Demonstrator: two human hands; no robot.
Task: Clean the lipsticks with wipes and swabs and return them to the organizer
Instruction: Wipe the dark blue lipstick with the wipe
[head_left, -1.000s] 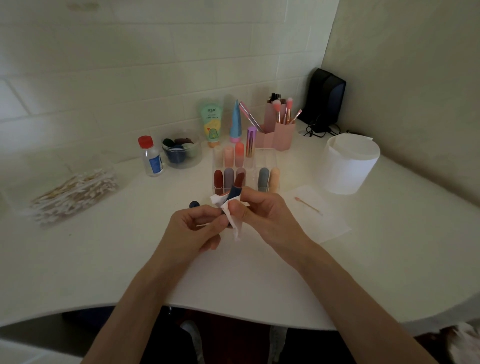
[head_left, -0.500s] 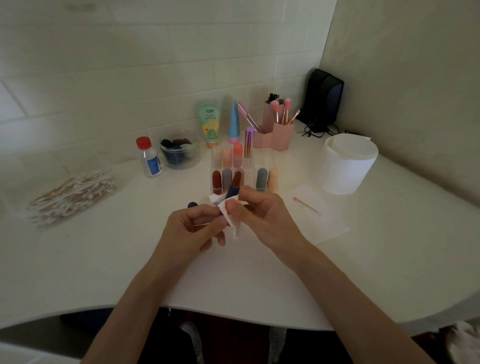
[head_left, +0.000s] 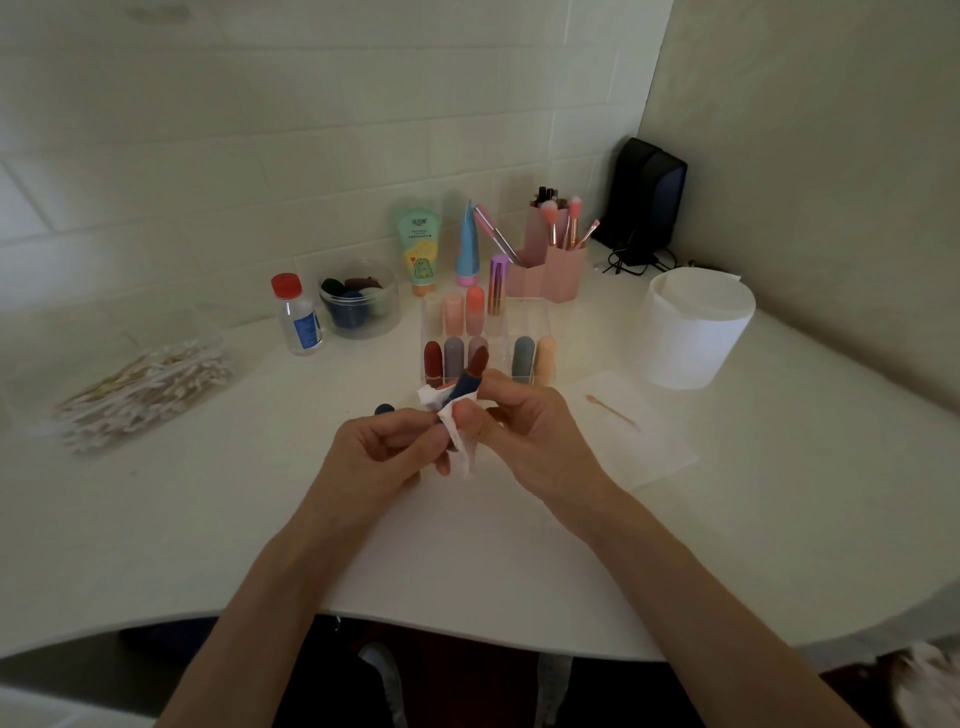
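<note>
Your left hand (head_left: 376, 457) and right hand (head_left: 524, 431) meet over the white desk (head_left: 208, 519), both clenched on the dark blue lipstick tube (head_left: 465, 387) with its red-brown bullet extended; the right grip also presses a crumpled white wipe (head_left: 457, 436) against the tube. One dark blue cap (head_left: 385, 410) lies just beyond your left fingers. To the right, one used cotton swab (head_left: 613, 413) rests on a flat white tissue sheet (head_left: 644, 441). Directly behind your hands, partly hidden by them, stands the clear acrylic organizer (head_left: 535, 322); eight lipsticks show in it. Further left sit a heap of cotton swabs (head_left: 145, 384), one red-capped clear bottle (head_left: 297, 314) and one clear bowl of sponges (head_left: 358, 306). A white wipes roll (head_left: 696, 332) stands right.
</note>
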